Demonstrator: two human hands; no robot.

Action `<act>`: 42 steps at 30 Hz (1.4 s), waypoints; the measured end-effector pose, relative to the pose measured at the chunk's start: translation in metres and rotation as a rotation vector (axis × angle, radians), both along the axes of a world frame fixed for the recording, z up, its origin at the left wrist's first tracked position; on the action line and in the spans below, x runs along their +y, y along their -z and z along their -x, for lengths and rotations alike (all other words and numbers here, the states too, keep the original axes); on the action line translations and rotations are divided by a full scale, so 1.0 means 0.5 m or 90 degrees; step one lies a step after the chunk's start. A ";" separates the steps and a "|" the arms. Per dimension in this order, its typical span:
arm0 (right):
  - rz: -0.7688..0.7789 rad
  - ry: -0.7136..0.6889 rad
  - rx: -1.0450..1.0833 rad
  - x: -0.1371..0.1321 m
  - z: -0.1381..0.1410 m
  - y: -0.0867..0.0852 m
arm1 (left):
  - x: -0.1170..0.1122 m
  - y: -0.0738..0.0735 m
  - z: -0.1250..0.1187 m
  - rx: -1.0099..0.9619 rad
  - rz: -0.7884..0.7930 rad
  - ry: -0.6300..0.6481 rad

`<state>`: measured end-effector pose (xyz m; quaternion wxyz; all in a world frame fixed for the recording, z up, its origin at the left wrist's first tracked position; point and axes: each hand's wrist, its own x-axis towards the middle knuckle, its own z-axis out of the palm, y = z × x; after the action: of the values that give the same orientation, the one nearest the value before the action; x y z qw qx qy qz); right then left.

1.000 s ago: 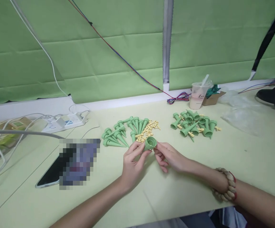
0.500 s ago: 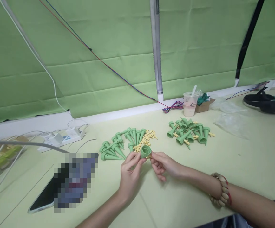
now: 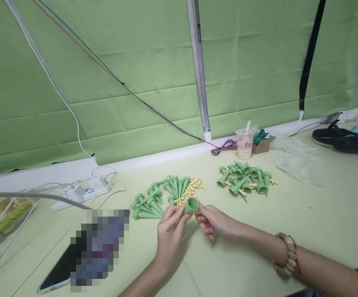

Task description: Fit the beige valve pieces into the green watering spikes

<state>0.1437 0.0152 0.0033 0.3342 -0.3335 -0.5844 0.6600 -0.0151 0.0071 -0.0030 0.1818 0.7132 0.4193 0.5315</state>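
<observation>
My left hand [image 3: 171, 231] pinches a green plant watering spike [image 3: 191, 205], its hollow round cap end facing me. My right hand [image 3: 214, 220] is closed at the spike's right side, thumb and forefinger together, with a bit of a small yellow valve [image 3: 197, 213] showing at the fingertips; most of it is hidden. Just beyond my hands lie loose green spikes [image 3: 149, 202] and a heap of small yellow valves [image 3: 194, 186]. Farther right is a second pile of green spikes [image 3: 239, 181], several with yellow valves sticking out of their sides.
A phone [image 3: 61, 264] with a blurred screen lies at the left, near a white power strip [image 3: 88, 193] and cables. Along the back stand a drink cup [image 3: 245, 144] and a small cardboard box [image 3: 263, 145]. Clear plastic bags [image 3: 299, 167] and a black strapped item [image 3: 340, 138] lie at right.
The camera view has shifted slightly, so the scene sits a little lower. The spike in my left hand is tilted a bit more, with my right fingers still against its side.
</observation>
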 end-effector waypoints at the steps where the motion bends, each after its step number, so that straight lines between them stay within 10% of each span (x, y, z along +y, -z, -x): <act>1: -0.022 0.028 0.000 0.000 0.001 0.001 | 0.002 0.001 0.000 -0.017 0.020 -0.006; 13: 0.208 0.024 0.089 -0.004 -0.007 -0.017 | 0.003 -0.003 -0.009 -0.051 0.073 -0.014; 22: -0.384 0.250 -0.310 -0.021 -0.028 -0.008 | 0.007 -0.001 -0.010 0.019 0.053 -0.012; 30: -0.464 0.275 -0.332 -0.009 -0.031 -0.003 | 0.003 0.004 -0.013 0.129 0.054 0.051; 38: -0.553 0.744 -0.404 0.079 -0.131 -0.022 | 0.018 0.011 -0.014 0.015 0.193 -0.029; 42: -0.617 0.836 -0.438 0.119 -0.197 -0.016 | 0.023 0.012 -0.014 -0.018 0.195 -0.028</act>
<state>0.2422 0.0745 0.0113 0.5558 -0.6037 -0.5583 -0.1223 -0.0082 0.0184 -0.0088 0.2828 0.6599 0.5087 0.4752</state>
